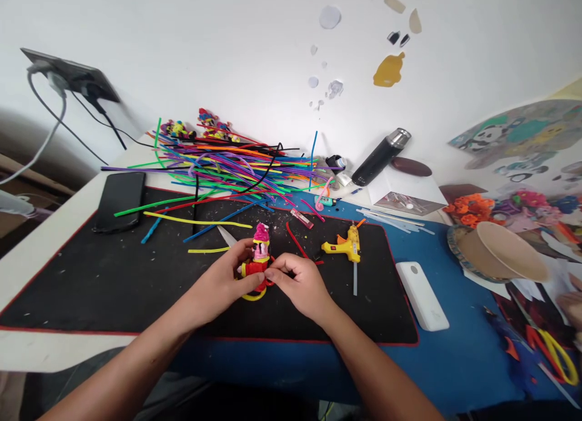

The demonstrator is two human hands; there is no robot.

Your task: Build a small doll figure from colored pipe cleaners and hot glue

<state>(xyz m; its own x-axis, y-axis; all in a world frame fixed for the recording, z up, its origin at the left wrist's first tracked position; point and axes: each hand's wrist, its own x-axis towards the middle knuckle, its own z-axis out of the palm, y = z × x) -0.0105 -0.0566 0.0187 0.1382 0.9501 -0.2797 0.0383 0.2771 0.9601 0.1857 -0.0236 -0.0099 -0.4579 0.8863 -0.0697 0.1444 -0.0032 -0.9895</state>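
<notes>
A small pipe-cleaner figure (260, 249), with a pink top, a red and yellow body and a yellow loop at its base, stands upright over the black mat (113, 281). My left hand (222, 281) is closed around its left side, thumb across the front. At its right side, my right hand (302, 285) pinches a red pipe-cleaner part of the figure between thumb and fingertips. The fingers partly cover the red body. A pale pointed blade (226, 235) pokes out behind my left hand. Beyond it lies a loose yellow pipe cleaner (195, 220).
A yellow glue gun (348, 246) lies right of my hands, near a white power bank (422, 295). Behind is a heap of coloured pipe cleaners (236, 166). A phone (119, 200) lies left; a black flask (379, 157) and yellow-handled scissors (559, 354) are right.
</notes>
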